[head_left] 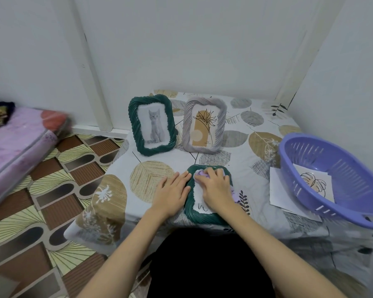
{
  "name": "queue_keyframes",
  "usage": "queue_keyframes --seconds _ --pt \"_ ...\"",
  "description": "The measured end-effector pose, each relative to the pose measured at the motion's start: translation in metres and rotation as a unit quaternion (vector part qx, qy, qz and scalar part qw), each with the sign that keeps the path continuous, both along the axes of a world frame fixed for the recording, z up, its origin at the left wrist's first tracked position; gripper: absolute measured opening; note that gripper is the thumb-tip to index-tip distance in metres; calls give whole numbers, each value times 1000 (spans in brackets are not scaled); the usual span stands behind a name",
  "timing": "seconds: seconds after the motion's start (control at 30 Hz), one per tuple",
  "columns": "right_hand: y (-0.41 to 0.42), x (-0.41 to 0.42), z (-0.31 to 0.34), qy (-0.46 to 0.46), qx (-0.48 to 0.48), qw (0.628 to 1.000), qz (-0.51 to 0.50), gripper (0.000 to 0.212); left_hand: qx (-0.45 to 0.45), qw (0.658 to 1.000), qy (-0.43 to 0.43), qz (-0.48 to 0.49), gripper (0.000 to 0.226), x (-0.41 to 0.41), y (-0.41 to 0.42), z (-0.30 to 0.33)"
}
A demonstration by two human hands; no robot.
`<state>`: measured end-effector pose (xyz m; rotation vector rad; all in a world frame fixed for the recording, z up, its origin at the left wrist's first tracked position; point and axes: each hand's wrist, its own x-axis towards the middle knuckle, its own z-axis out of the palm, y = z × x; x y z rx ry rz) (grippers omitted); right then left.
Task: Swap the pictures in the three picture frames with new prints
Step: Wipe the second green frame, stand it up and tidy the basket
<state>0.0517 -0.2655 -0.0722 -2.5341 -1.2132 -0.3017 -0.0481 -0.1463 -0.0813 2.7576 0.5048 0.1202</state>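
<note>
A dark green frame lies flat at the table's near edge. My right hand presses a bunched purple cloth onto its front, fingers curled over the cloth. My left hand rests flat beside the frame's left edge, fingertips touching it. Further back two frames stand upright: a dark green one with a grey kitten picture and a grey one with a line-drawn plant print. A leaf print lies inside the purple colander.
A purple colander sits tilted at the right edge of the leaf-patterned tablecloth, over white sheets of paper. A pink-covered mattress lies on the patterned floor at left. White walls close off the back and right.
</note>
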Motion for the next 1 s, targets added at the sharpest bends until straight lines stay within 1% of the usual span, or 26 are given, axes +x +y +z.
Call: queue_keyframes --seconds 0.1,0.17,0.23,0.27,0.3,0.37,0.43,0.5,0.57,0.67,0.7,0.77,0.87,0.93,1.0 --pt "-37 4 -1 -5 15 994 111 18 -10 1000 3 -3 46 0 -1 1" --pt "-51 8 8 21 2 993 118 37 -10 1000 6 -3 46 1 0 0" --pt "-47 14 12 51 -10 997 60 53 -4 1000 8 -2 46 1 0 0" --pt "-41 13 12 64 -9 997 43 51 -1 1000 9 -1 47 1 0 -1" --pt "-36 8 11 71 -4 996 47 43 2 1000 9 0 49 1 0 -2" --pt "-33 -8 3 34 16 994 98 28 3 1000 11 0 57 0 -1 -2" --pt "-50 -18 -4 4 33 986 161 27 4 1000 11 0 56 0 -1 -2" --pt "-72 -19 -1 -11 15 981 195 27 8 1000 10 3 56 1 -1 -2" --pt "-81 -9 2 -20 6 984 179 28 10 1000 11 4 51 1 -2 -2" --pt "-62 -8 9 42 28 994 98 33 7 1000 9 5 58 0 -2 -1" --pt "-55 -13 9 58 36 993 98 36 5 1000 10 5 58 0 -2 -1" --pt "-48 -28 6 88 19 987 137 40 3 1000 13 3 49 1 -2 0" --pt "-61 -31 1 91 9 975 201 34 2 1000 8 1 46 0 -1 0" --pt "-65 -23 5 114 18 975 190 33 0 1000 9 1 46 0 -1 0" --pt "-64 -20 10 94 42 982 158 36 2 1000 11 2 46 0 -1 0"
